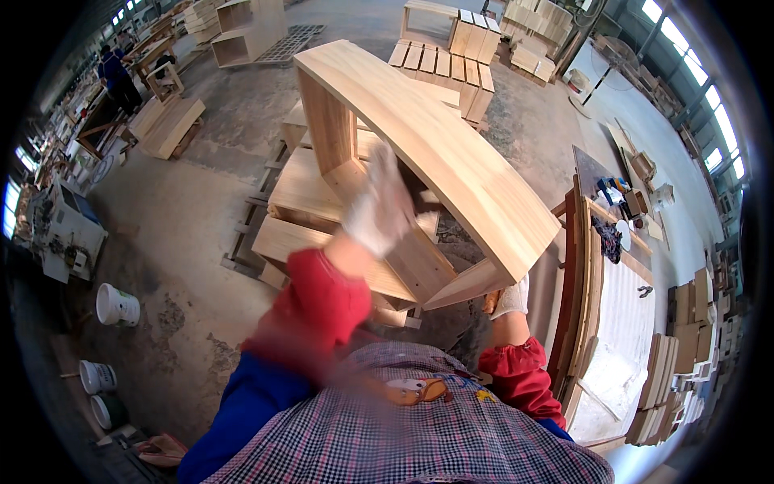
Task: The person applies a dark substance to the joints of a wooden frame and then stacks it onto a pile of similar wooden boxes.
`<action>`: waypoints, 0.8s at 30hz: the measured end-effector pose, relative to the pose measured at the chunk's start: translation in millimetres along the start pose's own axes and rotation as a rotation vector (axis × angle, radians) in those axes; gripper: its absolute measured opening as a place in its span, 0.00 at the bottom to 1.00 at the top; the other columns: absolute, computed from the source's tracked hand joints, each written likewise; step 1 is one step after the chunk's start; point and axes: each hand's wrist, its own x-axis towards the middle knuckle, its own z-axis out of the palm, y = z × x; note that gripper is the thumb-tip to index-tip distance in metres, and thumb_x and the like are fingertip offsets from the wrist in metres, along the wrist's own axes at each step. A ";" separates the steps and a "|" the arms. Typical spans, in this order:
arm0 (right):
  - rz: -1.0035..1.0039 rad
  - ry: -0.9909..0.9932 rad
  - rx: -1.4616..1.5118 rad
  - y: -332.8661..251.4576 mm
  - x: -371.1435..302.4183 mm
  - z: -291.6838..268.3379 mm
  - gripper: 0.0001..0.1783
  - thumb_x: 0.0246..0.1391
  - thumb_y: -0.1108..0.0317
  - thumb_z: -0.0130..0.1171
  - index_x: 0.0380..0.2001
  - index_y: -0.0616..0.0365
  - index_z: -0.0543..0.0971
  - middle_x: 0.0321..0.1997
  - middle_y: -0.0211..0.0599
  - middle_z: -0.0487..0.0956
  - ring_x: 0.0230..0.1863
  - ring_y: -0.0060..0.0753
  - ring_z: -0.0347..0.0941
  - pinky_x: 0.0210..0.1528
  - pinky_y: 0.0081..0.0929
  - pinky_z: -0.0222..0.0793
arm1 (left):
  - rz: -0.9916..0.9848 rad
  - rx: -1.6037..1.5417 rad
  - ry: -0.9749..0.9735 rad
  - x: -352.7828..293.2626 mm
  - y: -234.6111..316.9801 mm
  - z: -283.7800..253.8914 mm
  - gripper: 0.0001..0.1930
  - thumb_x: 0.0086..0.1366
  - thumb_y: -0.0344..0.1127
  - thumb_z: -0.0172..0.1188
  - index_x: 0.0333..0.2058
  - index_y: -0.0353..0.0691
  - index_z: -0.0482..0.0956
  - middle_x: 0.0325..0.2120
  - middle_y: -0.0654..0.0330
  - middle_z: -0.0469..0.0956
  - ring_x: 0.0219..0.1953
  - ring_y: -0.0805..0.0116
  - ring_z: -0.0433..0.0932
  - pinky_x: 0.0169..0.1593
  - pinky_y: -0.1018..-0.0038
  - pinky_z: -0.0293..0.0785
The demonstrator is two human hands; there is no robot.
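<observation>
A pale, open rectangular wooden frame (435,153) stands tilted in front of me, resting on a stack of wooden boxes. My left hand (377,211), in a whitish glove, is raised within the frame's opening as seen from above. Motion smears its fingers, so I cannot tell their pose or whether they touch the wood. At the frame's near right corner my right hand (512,298), also gloved, grips the lower edge, with the fingertips partly hidden. A small orange-brown patch shows beside those fingers; its kind is unclear.
Under the frame lie stacked wooden boxes (302,194) on slatted supports. To the right is a workbench (617,323) with a white sheet and tools. Slatted crates (443,64) stand beyond. White buckets (117,305) sit at left; a person (117,79) stands far left.
</observation>
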 end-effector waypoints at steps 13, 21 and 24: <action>-0.086 -0.135 0.042 1.6 65.2 -33.5 0.22 0.55 0.74 0.47 0.54 0.59 0.63 0.42 0.40 0.74 0.32 0.31 0.73 0.31 0.25 0.72 | 0.132 -0.327 0.235 -14.2 51.2 41.7 0.21 0.62 0.36 0.52 0.51 0.31 0.66 0.47 0.54 0.69 0.47 0.64 0.71 0.50 0.68 0.70; -0.058 -0.124 0.052 -22.8 57.5 3.7 0.27 0.58 0.71 0.46 0.60 0.54 0.55 0.33 0.37 0.74 0.18 0.24 0.66 0.16 0.20 0.64 | 0.203 -0.475 0.240 -21.6 48.1 25.1 0.14 0.61 0.30 0.54 0.44 0.28 0.68 0.41 0.50 0.74 0.43 0.59 0.76 0.45 0.64 0.79; 0.027 -0.086 0.012 -21.2 50.9 -6.7 0.26 0.58 0.71 0.45 0.60 0.54 0.56 0.34 0.39 0.74 0.17 0.25 0.66 0.15 0.20 0.64 | 0.173 -0.430 0.247 -26.1 34.6 21.0 0.15 0.62 0.31 0.53 0.45 0.29 0.67 0.42 0.50 0.74 0.44 0.58 0.76 0.47 0.63 0.78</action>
